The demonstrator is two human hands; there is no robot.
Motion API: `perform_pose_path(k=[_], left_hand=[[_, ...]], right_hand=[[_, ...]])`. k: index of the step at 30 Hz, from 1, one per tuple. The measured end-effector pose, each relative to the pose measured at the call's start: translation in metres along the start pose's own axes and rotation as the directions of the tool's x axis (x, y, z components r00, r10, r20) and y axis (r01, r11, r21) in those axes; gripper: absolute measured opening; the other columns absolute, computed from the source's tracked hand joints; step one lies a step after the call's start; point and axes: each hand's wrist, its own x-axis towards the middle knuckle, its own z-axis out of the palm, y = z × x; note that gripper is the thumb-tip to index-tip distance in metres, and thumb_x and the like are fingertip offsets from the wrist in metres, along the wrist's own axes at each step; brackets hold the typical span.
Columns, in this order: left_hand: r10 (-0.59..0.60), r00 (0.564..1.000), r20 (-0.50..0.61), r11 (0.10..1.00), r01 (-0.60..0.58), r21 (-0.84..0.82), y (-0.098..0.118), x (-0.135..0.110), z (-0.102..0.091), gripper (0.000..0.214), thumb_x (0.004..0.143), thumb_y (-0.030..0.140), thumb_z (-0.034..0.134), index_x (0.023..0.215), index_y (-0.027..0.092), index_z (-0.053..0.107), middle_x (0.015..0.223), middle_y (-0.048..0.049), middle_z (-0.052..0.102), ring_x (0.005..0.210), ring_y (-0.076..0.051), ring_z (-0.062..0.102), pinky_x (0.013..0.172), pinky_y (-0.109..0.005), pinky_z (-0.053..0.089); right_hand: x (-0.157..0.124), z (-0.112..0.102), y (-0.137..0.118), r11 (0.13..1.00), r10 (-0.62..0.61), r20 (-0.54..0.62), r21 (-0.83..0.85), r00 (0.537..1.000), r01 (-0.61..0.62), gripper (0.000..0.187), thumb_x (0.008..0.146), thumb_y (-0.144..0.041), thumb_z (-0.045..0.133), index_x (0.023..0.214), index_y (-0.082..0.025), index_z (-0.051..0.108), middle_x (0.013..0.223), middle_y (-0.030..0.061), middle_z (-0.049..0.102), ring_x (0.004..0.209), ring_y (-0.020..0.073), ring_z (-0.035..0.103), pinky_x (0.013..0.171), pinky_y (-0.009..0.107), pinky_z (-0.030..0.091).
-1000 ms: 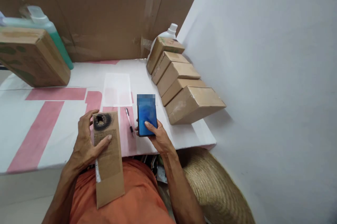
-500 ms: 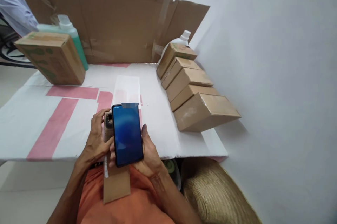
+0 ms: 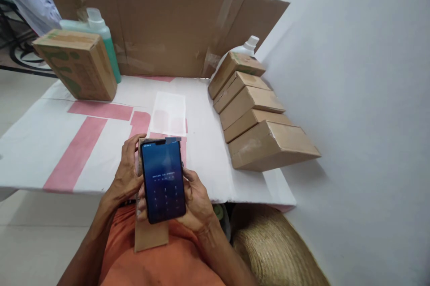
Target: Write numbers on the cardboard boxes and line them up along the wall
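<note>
My right hand [image 3: 196, 201] grips a black smartphone [image 3: 163, 181] with a lit keypad screen, held upright over my lap at the table's front edge. Behind the phone, my left hand [image 3: 126, 174] holds a flat brown cardboard piece [image 3: 150, 234] that leans from the table edge down onto my orange-clad lap. The phone covers most of the cardboard's upper half. The fingertips of my left hand also reach the phone's left edge.
A white table top with pink stripes [image 3: 83, 143] carries a row of several brown boxes [image 3: 262, 129] on the right, a white bottle [image 3: 247, 46], a larger box [image 3: 79, 64] and green bottle [image 3: 105, 42] at back left. A cardboard wall [image 3: 168, 17] stands behind. A straw hat [image 3: 275, 250] lies lower right.
My right hand lifted the phone off the table and brought it left, in front of the cardboard piece; its screen went from plain blue to a keypad. The view tilted up slightly.
</note>
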Motion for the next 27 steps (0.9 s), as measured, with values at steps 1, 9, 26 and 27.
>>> perform_pose_path(k=[1,9,26,27], left_hand=[[0.004,1.0,0.014,1.0,-0.003,-0.027,-0.001,0.0,-0.001,0.071,0.089,0.043,0.072,0.156,0.034,0.048,0.155,-0.0139,0.057,0.141,-0.037,0.058,0.123,-0.062,0.049],[0.033,0.999,0.032,0.998,-0.031,-0.053,-0.008,-0.002,-0.001,0.066,0.095,0.039,0.066,0.158,0.035,0.046,0.16,-0.0113,0.053,0.148,-0.036,0.051,0.126,-0.061,0.044],[-0.053,0.996,0.071,0.998,0.054,-0.016,0.001,0.001,-0.009,0.085,0.086,0.056,0.077,0.157,0.025,0.043,0.159,-0.0167,0.05,0.146,-0.038,0.053,0.122,-0.061,0.048],[-0.063,0.996,0.066,0.998,0.064,-0.023,0.001,0.002,-0.009,0.086,0.086,0.057,0.078,0.158,0.025,0.043,0.159,-0.0167,0.049,0.146,-0.039,0.053,0.123,-0.061,0.048]], right_hand=[[0.0,0.0,0.0,1.0,0.0,0.0,0.022,1.0,0.0,0.045,0.075,-0.065,0.085,0.072,-0.022,0.072,0.091,0.0098,0.085,0.12,0.0365,0.077,0.105,0.054,0.062],[-0.001,-0.001,0.0,0.995,0.024,-0.038,0.098,0.999,-0.02,0.04,0.081,-0.06,0.076,0.079,-0.02,0.074,0.088,0.0089,0.085,0.111,0.0358,0.081,0.101,0.055,0.064],[-0.014,-0.037,-0.02,0.979,-0.199,-0.032,-0.048,0.98,0.197,0.075,0.115,-0.062,0.029,0.123,-0.007,0.08,0.117,0.0196,0.085,0.099,0.0272,0.084,0.095,0.043,0.066],[-0.015,-0.045,-0.025,0.971,-0.234,-0.076,-0.073,0.969,0.229,0.077,0.116,-0.059,0.025,0.123,-0.006,0.08,0.117,0.0199,0.085,0.097,0.0263,0.084,0.092,0.041,0.067]])
